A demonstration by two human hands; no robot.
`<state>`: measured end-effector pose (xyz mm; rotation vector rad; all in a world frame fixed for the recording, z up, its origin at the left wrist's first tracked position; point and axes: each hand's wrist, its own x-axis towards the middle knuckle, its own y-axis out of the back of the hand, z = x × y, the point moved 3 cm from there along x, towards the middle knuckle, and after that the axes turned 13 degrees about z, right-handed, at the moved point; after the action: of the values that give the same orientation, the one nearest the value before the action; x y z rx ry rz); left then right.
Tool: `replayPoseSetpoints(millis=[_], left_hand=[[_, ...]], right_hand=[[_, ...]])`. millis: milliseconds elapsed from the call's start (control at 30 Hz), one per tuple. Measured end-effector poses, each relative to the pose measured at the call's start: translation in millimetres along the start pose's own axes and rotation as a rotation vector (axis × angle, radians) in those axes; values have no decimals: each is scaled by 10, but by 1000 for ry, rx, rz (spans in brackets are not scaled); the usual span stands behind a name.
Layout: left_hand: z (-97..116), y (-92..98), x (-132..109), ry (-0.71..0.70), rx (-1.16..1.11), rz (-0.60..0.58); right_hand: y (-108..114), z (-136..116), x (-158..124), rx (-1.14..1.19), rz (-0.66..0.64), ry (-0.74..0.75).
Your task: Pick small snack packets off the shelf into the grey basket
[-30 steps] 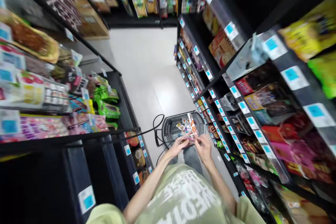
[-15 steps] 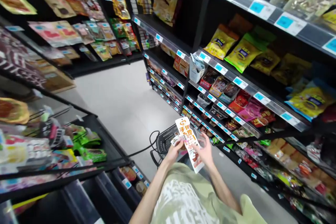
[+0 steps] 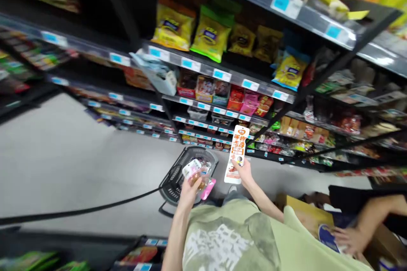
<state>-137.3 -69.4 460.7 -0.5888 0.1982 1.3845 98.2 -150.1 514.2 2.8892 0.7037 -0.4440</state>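
My right hand (image 3: 244, 171) grips the lower part of a long white snack packet (image 3: 238, 146) with orange lettering, its fingers closed around one edge. My left hand (image 3: 190, 191) is shut on a see-through snack pack (image 3: 197, 175) with a white label and a pink end. Brown pieces show through the clear part. Below the left hand on the floor is a dark shopping basket (image 3: 173, 173), partly covered by the hand and pack, with some packages inside. The two packs are held apart, both in front of my green shirt.
Shelves (image 3: 219, 74) of packaged snacks run along the far side, with yellow bags (image 3: 212, 34) on an upper level. A black strap or cord (image 3: 95, 211) crosses the left. At the lower right, another person's hand (image 3: 351, 237) rests by a yellow cardboard box (image 3: 308, 216).
The view has swung right. My hands, close together before, have moved apart, each with its own pack. Another person's arm and a box have come into view at the right.
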Motion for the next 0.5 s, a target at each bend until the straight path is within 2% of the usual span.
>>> replayPoseSetpoints(millis=[100, 300, 400, 500], left_hand=[[-230, -116, -8, 92, 15, -49], [-631, -507, -198, 225, 166, -72], [-804, -732, -306, 258, 215, -117], [-928, -977, -405, 233, 266, -183]], right_hand=[[328, -64, 167, 23, 69, 19], [1002, -130, 353, 41, 169, 82], [1264, -169, 425, 65, 202, 98], [1490, -213, 506, 79, 243, 115]])
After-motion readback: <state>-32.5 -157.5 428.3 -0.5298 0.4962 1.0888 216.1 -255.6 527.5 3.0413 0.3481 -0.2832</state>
